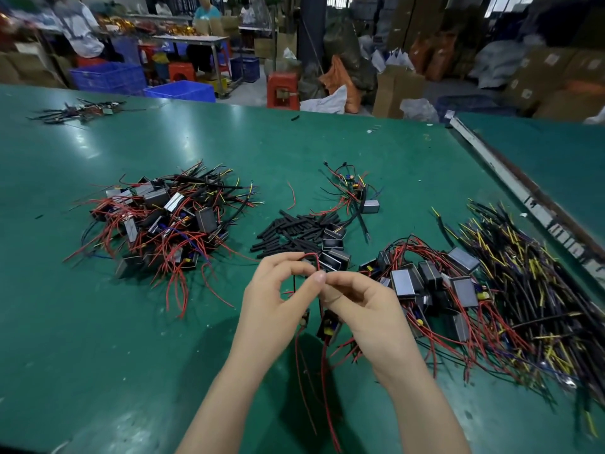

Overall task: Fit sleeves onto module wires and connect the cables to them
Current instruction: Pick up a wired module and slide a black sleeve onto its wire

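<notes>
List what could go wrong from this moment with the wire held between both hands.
1. The left hand and right hand pinch a thin red wire at the fingertips; it may slip.
2. The module hangs below the hands on its leads, so its weight may strain them.
3. Loose leads trail toward the module pile and could snag there.

Both hands pinched, fingertips together

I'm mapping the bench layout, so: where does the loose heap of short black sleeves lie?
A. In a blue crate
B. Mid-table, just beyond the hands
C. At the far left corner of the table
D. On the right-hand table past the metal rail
B: the black sleeves lie mid-table, just beyond the left hand and right hand.
</notes>
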The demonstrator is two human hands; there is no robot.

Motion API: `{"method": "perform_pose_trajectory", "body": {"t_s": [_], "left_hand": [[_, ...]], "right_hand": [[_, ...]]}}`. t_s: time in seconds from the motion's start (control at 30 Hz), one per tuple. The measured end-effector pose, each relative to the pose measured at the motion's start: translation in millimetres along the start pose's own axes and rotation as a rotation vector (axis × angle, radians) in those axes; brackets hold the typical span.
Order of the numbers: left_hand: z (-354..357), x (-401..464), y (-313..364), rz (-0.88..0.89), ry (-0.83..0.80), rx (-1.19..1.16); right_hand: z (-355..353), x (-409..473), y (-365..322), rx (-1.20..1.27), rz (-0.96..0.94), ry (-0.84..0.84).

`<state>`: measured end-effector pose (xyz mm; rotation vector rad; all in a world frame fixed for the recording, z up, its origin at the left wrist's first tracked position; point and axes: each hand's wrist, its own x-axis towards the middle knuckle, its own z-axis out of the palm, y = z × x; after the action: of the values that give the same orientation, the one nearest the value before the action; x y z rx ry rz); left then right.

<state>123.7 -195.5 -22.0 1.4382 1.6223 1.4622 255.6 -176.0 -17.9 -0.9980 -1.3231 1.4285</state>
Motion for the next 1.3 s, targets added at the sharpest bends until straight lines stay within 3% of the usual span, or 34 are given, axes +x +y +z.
{"method": "perform_pose_trajectory", "body": {"t_s": [0.17, 0.3, 0.5, 0.63, 0.77, 0.93, 1.03, 1.17, 1.3], "left_hand": [[-3, -3, -2, 0.03, -0.02, -0.052], [-2, -5, -3, 0.005, 0.052, -0.1], [-27, 1, -6, -0.251, 0.294, -0.987], [-26, -1, -7, -0.333, 0.318, -1.185], [-16, -2, -9, -0.411, 0.255, -1.158], [-10, -2, -18, -0.44, 0.29, -1.174], [-3, -4, -20, -0.366, 0.219, -1.026], [14, -11, -20, -0.152, 0.211, -0.568], [24, -14, -21, -0.087, 0.118, -0.559]], "right_hand": [[2, -6, 3, -0.062, 0.011, -0.028], [4, -4, 11, 0.112, 0.083, 0.116], [-12, -1, 5, 0.668, 0.039, 0.26], [-6, -4, 3, 0.779, -0.011, 0.154], [-4, -2, 2, 0.632, -0.055, 0.02], [-3, -4, 15, 0.488, 0.003, -0.072], [2, -6, 22, 0.291, 0.02, -0.103], [12, -7, 27, 0.183, 0.02, -0.101], [13, -7, 27, 0.088, -0.088, -0.044]]}}
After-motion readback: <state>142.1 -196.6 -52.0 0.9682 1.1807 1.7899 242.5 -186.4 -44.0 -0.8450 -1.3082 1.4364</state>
